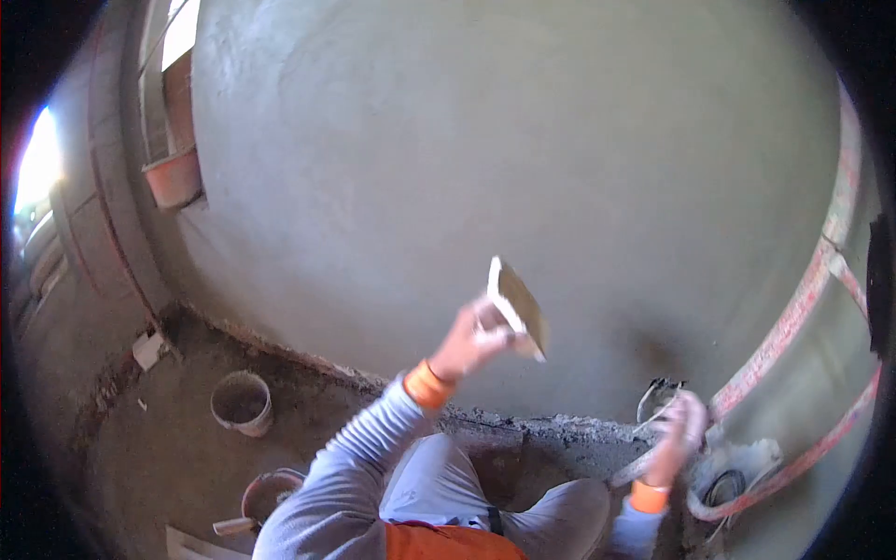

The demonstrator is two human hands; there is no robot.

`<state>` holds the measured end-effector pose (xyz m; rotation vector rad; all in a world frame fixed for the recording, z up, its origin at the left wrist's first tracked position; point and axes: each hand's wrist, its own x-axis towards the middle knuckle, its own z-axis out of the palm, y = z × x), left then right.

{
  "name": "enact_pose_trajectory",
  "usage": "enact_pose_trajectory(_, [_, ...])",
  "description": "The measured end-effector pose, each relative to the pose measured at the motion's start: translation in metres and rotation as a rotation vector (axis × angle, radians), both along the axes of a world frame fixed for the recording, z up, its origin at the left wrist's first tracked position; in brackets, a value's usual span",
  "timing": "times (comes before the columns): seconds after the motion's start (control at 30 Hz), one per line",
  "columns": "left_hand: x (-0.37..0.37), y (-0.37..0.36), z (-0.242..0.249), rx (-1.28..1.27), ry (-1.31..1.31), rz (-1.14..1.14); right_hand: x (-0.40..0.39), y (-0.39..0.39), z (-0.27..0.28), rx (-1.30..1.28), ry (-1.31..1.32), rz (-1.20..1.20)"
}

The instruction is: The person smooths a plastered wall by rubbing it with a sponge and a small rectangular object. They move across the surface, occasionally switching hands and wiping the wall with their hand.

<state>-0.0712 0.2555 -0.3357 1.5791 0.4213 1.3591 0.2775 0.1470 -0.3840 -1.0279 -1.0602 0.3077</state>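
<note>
My left hand (471, 341) is closed around a plastering float (519, 303), a flat tan board with a whitish edge. The float is tilted, its edge turned towards me, in front of the smooth grey plastered wall (504, 159). Low on the right, my right hand (683, 427) is blurred by motion. Right at its fingertips is a small round-outlined thing (659, 399), dark on top, by the foot of the wall; I cannot tell whether the fingers grip it. Both wrists carry orange cuffs.
A grey bucket (242, 404) stands on the dirty floor at left, with a reddish tub (271, 493) nearer me. Another reddish bucket (175, 179) sits in the window opening. Red-and-white poles (791, 317) curve along the right side. Rough rubble (579, 429) lines the wall's base.
</note>
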Motion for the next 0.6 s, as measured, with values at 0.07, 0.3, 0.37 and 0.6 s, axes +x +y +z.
enact_pose_trajectory(0.07, [-0.039,0.033,0.033,0.598,0.276,0.728,0.075,0.0,0.009,0.299,-0.469,-0.657])
enact_pose_trajectory(0.3, [-0.114,0.093,0.065,0.75,0.587,1.749,0.12,0.032,0.024,0.064,-0.68,-0.987])
enact_pose_trajectory(0.37, [-0.122,0.11,0.049,0.801,0.645,1.793,0.129,0.047,0.013,0.134,-0.639,-0.936])
enact_pose_trajectory(0.6, [-0.178,0.15,0.113,0.939,0.67,1.994,0.13,0.057,0.004,0.07,-0.441,-0.887])
